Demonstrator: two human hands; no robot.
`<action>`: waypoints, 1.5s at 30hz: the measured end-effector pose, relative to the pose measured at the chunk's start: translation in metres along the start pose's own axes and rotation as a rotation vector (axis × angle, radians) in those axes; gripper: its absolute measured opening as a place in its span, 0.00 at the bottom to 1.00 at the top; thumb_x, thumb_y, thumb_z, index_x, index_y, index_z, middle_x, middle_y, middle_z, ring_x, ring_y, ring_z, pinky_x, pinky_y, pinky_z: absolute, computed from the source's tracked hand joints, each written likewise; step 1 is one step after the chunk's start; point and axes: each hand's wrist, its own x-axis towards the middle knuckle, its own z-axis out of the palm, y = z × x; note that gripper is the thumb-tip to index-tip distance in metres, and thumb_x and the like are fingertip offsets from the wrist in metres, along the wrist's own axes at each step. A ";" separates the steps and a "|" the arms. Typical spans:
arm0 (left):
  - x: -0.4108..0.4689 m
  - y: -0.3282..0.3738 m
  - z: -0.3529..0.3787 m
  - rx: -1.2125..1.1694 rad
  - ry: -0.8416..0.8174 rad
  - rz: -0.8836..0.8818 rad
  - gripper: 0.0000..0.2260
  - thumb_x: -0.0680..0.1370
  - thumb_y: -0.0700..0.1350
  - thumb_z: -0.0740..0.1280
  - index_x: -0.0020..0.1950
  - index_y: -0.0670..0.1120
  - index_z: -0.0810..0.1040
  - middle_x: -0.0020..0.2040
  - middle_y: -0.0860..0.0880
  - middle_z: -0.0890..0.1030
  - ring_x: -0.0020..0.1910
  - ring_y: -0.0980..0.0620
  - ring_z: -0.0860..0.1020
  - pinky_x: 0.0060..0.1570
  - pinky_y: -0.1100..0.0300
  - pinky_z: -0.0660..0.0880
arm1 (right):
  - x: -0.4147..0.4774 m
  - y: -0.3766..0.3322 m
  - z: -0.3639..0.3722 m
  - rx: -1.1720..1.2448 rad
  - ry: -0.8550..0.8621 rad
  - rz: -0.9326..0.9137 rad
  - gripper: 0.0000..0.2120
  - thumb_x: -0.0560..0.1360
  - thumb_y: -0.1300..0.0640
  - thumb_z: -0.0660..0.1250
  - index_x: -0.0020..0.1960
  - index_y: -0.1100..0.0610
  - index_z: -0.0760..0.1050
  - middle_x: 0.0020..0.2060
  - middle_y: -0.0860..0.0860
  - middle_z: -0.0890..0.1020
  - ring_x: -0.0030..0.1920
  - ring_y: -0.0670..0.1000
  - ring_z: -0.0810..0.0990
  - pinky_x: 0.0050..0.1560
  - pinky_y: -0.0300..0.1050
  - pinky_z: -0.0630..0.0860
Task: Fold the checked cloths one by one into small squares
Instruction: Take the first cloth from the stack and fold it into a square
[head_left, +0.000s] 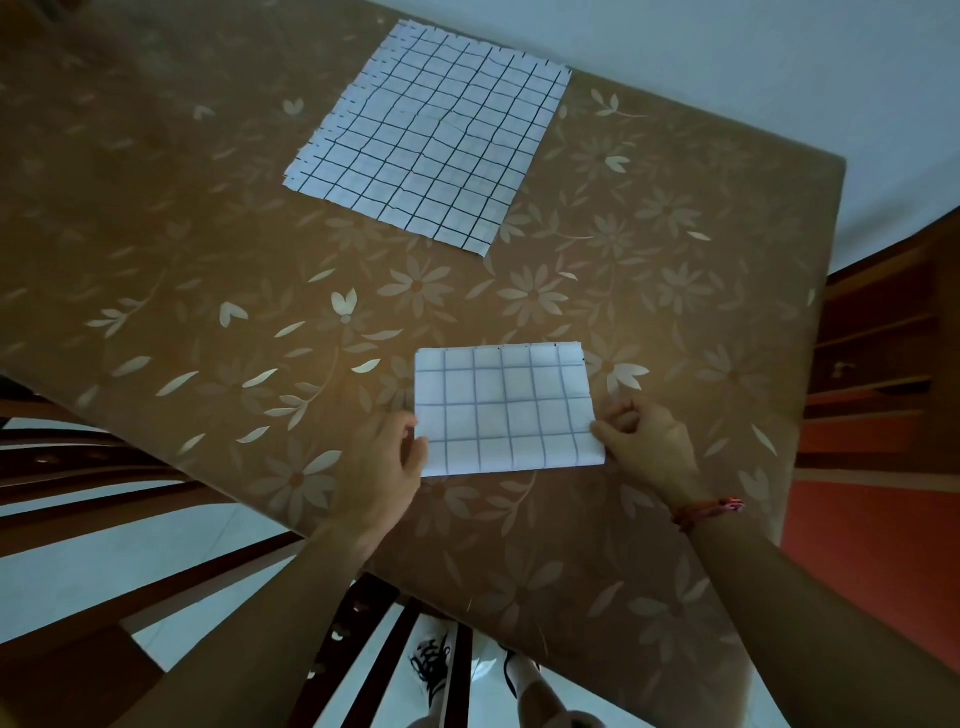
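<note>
A folded white checked cloth lies as a rectangle on the brown flowered tablecloth, near the front edge. My left hand pinches its left edge near the lower corner. My right hand pinches the right edge near the lower right corner. Farther back lies a stack of unfolded checked cloths, spread flat with darker grid lines.
Wooden chairs stand at the table's left and front edges. A wooden shelf unit stands to the right beyond the table's edge. Feet in shoes show below the table edge. A pale wall runs behind.
</note>
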 end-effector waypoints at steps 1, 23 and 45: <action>-0.005 0.005 0.000 0.047 -0.027 0.089 0.09 0.78 0.45 0.67 0.56 0.45 0.76 0.49 0.49 0.78 0.47 0.52 0.76 0.44 0.63 0.74 | -0.002 -0.002 0.001 -0.053 0.034 -0.027 0.06 0.71 0.49 0.70 0.43 0.49 0.74 0.35 0.44 0.80 0.40 0.48 0.81 0.40 0.45 0.77; -0.053 0.014 0.056 0.486 -0.340 0.334 0.30 0.80 0.56 0.45 0.77 0.40 0.55 0.78 0.41 0.54 0.77 0.44 0.53 0.73 0.47 0.59 | -0.070 0.005 0.094 -0.761 -0.049 -0.675 0.29 0.79 0.43 0.55 0.74 0.60 0.64 0.74 0.63 0.63 0.74 0.61 0.62 0.68 0.58 0.69; -0.071 -0.019 0.035 0.555 -0.337 0.239 0.31 0.80 0.55 0.47 0.78 0.38 0.53 0.79 0.42 0.53 0.77 0.46 0.54 0.74 0.48 0.59 | -0.076 0.030 0.068 -0.818 -0.120 -0.558 0.37 0.81 0.38 0.43 0.77 0.67 0.52 0.77 0.63 0.51 0.77 0.60 0.51 0.75 0.57 0.56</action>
